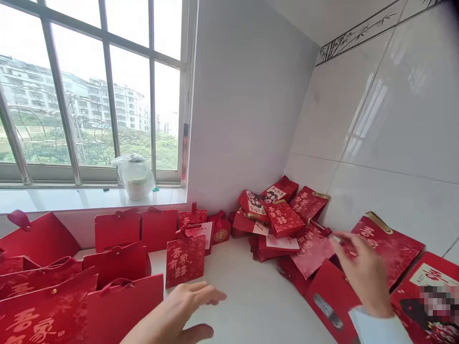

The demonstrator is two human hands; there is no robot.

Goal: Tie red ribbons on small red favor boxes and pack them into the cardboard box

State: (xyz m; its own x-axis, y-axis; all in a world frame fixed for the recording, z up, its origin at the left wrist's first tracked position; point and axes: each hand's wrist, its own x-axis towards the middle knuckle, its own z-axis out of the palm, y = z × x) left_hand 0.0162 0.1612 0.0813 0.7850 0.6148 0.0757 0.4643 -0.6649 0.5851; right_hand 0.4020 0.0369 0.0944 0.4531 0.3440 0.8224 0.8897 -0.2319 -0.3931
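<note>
My right hand (364,270) is at the pile on the right, thumb and forefinger closed at the ribbon end of a red gift bag (310,251) with pale lettering. That bag leans at a slant among the others and looks a little blurred. Low in the middle, my left hand (182,308) holds nothing, its fingers stretched out and thumb apart. Just beyond it a small red gift bag (185,260) stands upright with its ribbon handle on top. Beneath my right wrist lies a plain red bag (332,296) with a shiny oval patch.
More red bags stand along the left, among them a plain one (125,306). Red boxes (283,217) are heaped in the corner. Against the tiled wall leans a larger red bag (392,248). A plastic-wrapped container (135,177) sits on the windowsill (86,198) by the barred window.
</note>
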